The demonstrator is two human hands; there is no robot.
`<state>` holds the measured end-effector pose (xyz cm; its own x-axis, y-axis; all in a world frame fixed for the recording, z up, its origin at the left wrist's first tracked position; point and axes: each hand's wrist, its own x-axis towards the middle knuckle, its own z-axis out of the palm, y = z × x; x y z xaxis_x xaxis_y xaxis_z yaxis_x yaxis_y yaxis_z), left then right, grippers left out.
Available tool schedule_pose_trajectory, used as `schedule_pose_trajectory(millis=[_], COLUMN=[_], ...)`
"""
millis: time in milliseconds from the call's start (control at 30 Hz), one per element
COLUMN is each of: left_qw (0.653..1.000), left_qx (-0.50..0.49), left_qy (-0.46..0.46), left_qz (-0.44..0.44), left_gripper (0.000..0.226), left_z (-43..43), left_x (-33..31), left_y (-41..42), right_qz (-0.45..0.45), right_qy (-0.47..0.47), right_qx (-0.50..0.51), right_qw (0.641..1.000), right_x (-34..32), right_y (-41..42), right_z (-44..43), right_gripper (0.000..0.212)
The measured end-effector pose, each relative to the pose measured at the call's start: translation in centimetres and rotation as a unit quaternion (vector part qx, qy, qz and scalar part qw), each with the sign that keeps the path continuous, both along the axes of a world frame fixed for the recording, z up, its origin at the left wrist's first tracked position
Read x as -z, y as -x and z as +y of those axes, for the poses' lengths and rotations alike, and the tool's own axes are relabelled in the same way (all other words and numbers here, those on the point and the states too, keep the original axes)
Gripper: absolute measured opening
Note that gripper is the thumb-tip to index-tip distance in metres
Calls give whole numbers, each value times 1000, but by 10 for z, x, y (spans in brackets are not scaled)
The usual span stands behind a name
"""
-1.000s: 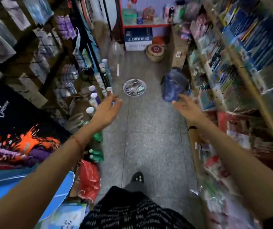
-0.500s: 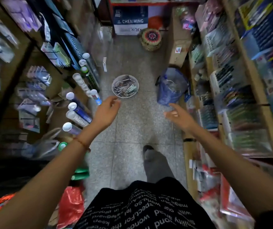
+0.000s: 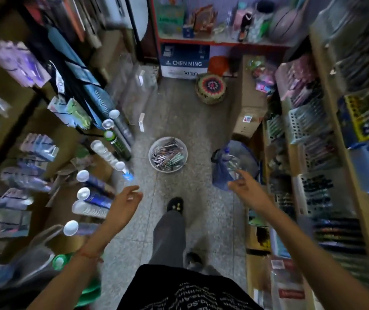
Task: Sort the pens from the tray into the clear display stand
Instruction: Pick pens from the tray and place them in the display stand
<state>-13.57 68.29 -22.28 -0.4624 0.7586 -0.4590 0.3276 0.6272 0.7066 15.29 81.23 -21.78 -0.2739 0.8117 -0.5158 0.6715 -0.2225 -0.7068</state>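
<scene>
Sitting mid-frame on the speckled grey floor (image 3: 201,209), a round clear plastic tray (image 3: 154,164) holds a tangle of slim pens (image 3: 168,153). Above it, a blue-and-white carton (image 3: 184,61) reads "CHEN MING". The left hand (image 3: 124,201) and right hand (image 3: 245,189) are empty, fingers loosely relaxed, lower in the frame on either side, apart from the tray.

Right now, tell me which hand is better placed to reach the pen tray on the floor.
Left, probably. The left hand is open, empty and closer to the tray, with bare floor between. The right hand, also empty, sits farther off beside the blue bag.
</scene>
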Motion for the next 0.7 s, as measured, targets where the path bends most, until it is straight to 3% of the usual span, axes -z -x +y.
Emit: schedule_pose_trajectory(millis=[300,533,700], left_qw=[999,995,989], left_qx=[-5,93,140], left_qy=[40,38,48], left_qz=[-27,25,-9], left_gripper=[37,31,35], left_z=[200,388,489], left_x=[25,8,6], left_y=[98,130,125], right_qz=[-20,-54,-70], right_qy=[-34,-26,-6], right_qx=[17,15,-5], right_qw=[999,998,998], right_x=[11,9,18], right_y=[82,139,168], right_z=[197,356,446], right_gripper=[47,35,47])
